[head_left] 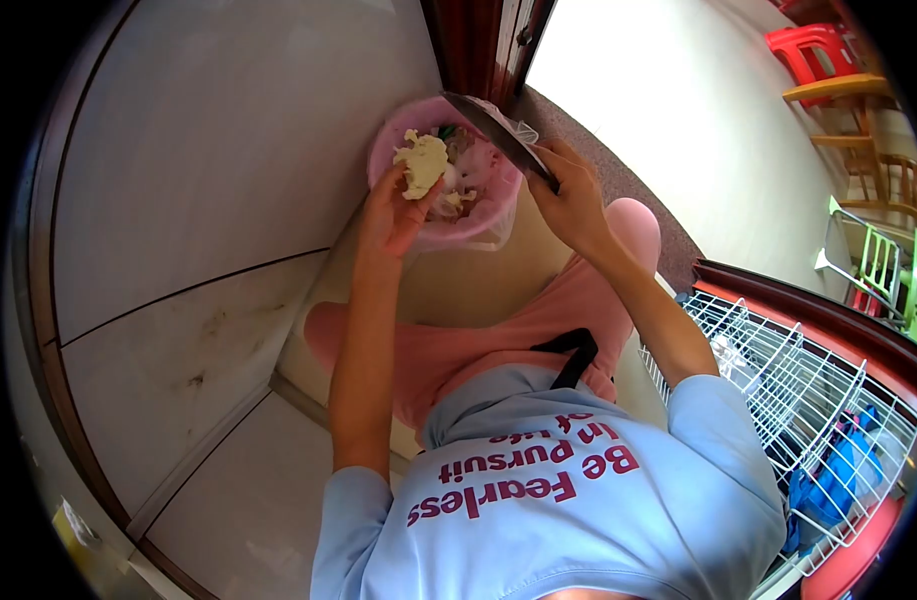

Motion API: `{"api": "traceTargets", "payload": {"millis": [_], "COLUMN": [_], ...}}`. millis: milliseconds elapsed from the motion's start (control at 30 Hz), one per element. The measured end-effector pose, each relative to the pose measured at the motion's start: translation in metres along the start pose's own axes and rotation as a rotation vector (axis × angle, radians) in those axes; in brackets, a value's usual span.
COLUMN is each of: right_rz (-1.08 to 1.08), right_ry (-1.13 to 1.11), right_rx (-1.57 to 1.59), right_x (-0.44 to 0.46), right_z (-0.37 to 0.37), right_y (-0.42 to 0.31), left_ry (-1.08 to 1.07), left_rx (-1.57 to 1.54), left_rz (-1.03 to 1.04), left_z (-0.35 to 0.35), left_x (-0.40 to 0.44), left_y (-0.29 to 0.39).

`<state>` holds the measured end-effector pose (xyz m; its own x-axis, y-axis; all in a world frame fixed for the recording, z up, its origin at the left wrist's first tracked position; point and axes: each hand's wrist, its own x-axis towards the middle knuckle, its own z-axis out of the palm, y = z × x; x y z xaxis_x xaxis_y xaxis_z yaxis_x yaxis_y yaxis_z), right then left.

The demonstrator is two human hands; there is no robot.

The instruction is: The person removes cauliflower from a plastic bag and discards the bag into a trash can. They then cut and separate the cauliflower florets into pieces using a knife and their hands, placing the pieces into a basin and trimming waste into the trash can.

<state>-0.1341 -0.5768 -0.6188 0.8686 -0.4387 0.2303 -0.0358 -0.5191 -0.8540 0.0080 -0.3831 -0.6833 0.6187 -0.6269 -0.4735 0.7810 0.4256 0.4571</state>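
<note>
Because the left hand [400,212] grasps the pale lump [423,165] by its lower part, leaving the ragged top free, a hard push there could probably twist it loose and drop it onto the scraps [458,204] below. That lump hangs over the pink bin [383,150], apart from the knife [498,135], whose handle the right hand [570,190] has its fingers wrapped around. With the blade slanting over the bin's far side, a skid on the lump's uneven surface might carry the edge toward the left fingers. Loose clear plastic [524,130] bunches just beside the blade and could snag or tear if the knife swings that way. The right knee [634,228] is near the right forearm, so a bump between them might jolt the blade.
</note>
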Motion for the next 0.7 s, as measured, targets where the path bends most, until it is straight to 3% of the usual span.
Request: {"api": "traceTargets", "payload": {"millis": [133, 233, 367, 467, 533, 700], "right_rz": [0.09, 0.092, -0.091, -0.078, -0.008, -0.181], "right_ry": [-0.071, 0.003, 0.053, 0.045, 0.014, -0.109], "right_rx": [-0.06, 0.087, 0.018, -0.02, -0.033, -0.346], "right_x": [-0.007, -0.005, 0.008, 0.009, 0.004, -0.009], "right_z": [0.005, 0.016, 0.03, 0.027, 0.022, 0.003], "right_y": [0.014, 0.017, 0.019, 0.014, 0.013, 0.009], "left_ry": [-0.073, -0.161, -0.078, -0.031, 0.068, 0.089], "left_rx": [-0.081, -0.232, -0.237, -0.053, 0.36, 0.575], "left_rz": [-0.074, -0.187, -0.147, -0.05, 0.27, 0.44], "left_z": [0.002, -0.009, 0.013, 0.024, 0.024, 0.012], "left_x": [0.005, 0.015, 0.008, 0.002, -0.002, 0.004], "left_y": [-0.003, -0.008, -0.014, -0.013, -0.012, -0.009]}}
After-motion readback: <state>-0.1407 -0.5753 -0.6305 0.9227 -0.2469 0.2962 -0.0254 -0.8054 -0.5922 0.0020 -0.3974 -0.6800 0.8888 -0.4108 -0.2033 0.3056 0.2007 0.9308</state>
